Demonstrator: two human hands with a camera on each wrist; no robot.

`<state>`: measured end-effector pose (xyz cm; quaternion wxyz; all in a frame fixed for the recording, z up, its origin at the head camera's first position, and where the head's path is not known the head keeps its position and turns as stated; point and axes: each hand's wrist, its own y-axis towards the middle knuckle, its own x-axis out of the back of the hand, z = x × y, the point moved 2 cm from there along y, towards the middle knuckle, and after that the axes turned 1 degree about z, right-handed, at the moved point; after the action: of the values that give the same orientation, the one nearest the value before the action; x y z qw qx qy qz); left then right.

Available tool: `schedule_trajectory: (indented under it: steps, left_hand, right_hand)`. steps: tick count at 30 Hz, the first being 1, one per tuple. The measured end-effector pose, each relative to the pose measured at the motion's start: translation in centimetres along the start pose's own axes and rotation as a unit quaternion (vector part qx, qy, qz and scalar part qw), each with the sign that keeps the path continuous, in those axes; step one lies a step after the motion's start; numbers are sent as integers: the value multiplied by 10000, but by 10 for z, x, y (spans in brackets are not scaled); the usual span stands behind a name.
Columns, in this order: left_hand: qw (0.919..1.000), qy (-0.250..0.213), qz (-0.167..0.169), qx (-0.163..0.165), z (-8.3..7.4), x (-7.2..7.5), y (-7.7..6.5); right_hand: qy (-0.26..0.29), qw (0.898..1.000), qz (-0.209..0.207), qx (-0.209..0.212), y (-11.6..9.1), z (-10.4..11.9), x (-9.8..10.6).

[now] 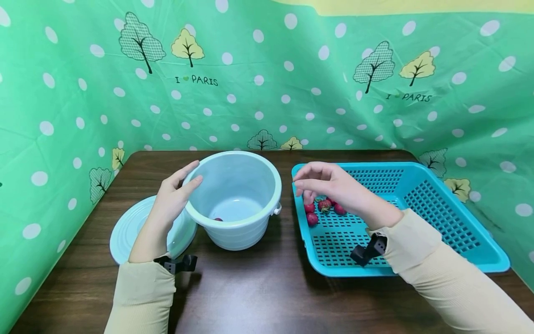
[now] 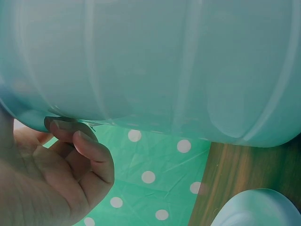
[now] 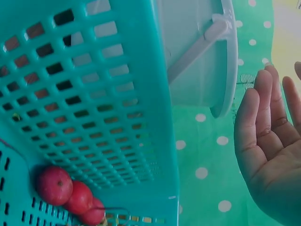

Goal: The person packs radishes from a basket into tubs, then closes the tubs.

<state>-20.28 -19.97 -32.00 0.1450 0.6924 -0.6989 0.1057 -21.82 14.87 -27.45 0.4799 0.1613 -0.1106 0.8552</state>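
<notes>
Two printings of the slogan "I PARIS," each with a small green heart after the "I," can be read on a green polka-dot cloth (image 1: 267, 60) hung behind and around a dark wood-grain table (image 1: 258, 297). Checked trees and yellow trees decorate the fabric, one pair above each slogan. On the table at right sits a bright blue plastic basket (image 1: 354, 271) with slotted sides and floor. Near its left edge, a pale blue bucket (image 1: 233, 234) stands upright and uncovered, its white handle (image 3: 195, 54) folded down along the side. A round, pale blue lid (image 1: 129, 222) lies to the left of the bucket, partly hidden by a forearm in a cream sleeve (image 1: 143, 292). The person's left hand (image 1: 168, 202) grips the bucket's rim, thumb over the edge and fingers outside. The right hand (image 1: 329, 181) hovers over the basket's left end, fingers loosely bent and holding nothing. Below it, several red radishes (image 1: 312, 219) cluster on the basket floor along the left wall. Inside the bucket, a small red piece (image 1: 218, 219) shows at the bottom, mostly hidden by the near rim.
</notes>
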Motion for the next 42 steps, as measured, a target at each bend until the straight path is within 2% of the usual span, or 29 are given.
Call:
schedule_trajectory:
  steps: [9,19,31,42]
  left_hand:
    - [10000,13,-14,6,0,0,0]
    - [10000,-5,-7,-16,0,-1,0]
    - [10000,7,-36,-2,-1,-1,-1]
    - [10000,33,-42,16,-1,-1,0]
  right_hand:
    - [-127,9998,149,-107,-1,-10,8]
    - [30,9999,50,-98,-5,-15,16]
    - [-337,9994,-37,-69,-10,-22,31]
    - [-289,9992,170,-216,-15,-33,40]
